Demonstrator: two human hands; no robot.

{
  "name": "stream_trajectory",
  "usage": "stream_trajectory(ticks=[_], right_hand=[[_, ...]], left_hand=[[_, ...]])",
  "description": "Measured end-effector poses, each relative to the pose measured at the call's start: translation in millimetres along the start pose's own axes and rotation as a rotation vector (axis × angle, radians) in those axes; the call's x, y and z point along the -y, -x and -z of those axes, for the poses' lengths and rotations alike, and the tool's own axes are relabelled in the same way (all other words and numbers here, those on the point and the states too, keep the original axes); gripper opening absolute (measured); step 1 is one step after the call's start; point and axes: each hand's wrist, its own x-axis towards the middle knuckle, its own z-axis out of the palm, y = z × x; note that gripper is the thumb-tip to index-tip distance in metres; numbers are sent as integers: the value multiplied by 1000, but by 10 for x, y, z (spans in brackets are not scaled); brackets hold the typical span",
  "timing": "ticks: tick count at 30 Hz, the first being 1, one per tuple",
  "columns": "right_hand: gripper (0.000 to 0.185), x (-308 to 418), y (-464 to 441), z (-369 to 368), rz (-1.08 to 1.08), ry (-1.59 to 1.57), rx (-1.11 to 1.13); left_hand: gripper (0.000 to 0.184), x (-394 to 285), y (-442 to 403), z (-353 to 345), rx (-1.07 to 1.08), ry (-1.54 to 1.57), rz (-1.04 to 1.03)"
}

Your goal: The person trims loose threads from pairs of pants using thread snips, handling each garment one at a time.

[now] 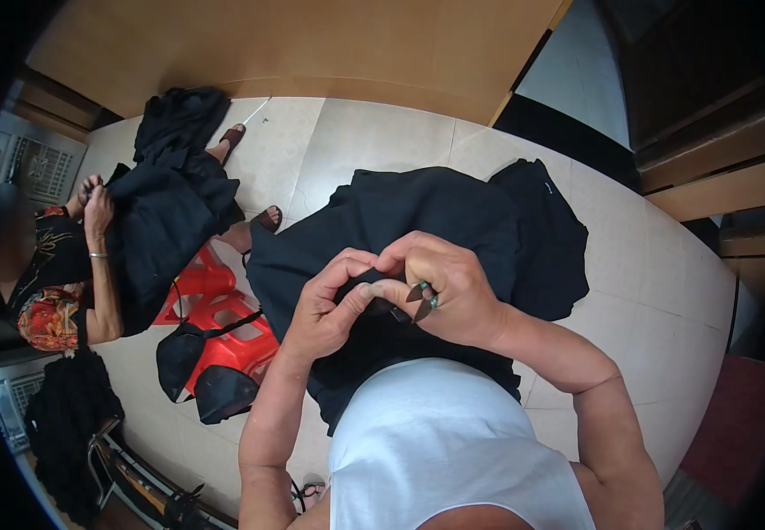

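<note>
White sleeveless top [444,433] nearest lens. Black cloth [435,203] spread over lap; long axis slants sideways, far end toward the wearer's right. Left hand [325,305] and right hand [453,287]: fingertips together, clamped on a cloth fold. Thread snips [421,302] in right palm, blades toward left hand. Small pale mark on cloth's far part, too small to read. Tiled floor [639,291] borders cloth's right edge; red stool [245,331] just beside its left; wood panel [312,44] ahead.
</note>
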Motion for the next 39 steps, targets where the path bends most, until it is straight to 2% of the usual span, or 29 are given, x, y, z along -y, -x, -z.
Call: stream_trajectory(ticks=[7, 11, 16, 17, 21, 27, 31, 39], right_hand=[[31, 26, -39, -77, 73, 137, 2], [31, 47, -69, -9, -300, -382, 41], [29, 98, -172, 173, -500, -561, 118], [29, 77, -175, 215, -500, -562, 120], [27, -14, -218, 383, -412, -51, 250], [30, -97, -71, 237, -223, 37, 260], [25, -153, -5, 172, -110, 14, 289], [22, -137, -38, 167, -30, 37, 292]], left_hand=[[8, 59, 44, 2, -26, 19, 32], [8, 69, 62, -13, -31, 189, 14], [9, -59, 34, -44, -59, 288, 31], [9, -54, 42, -34, -61, 288, 30], [10, -10, 46, 52, -80, 361, 54], [10, 68, 49, 50, -95, 453, 51], [9, 34, 54, -12, -121, 484, 94], [10, 73, 73, 11, -56, 466, 129]])
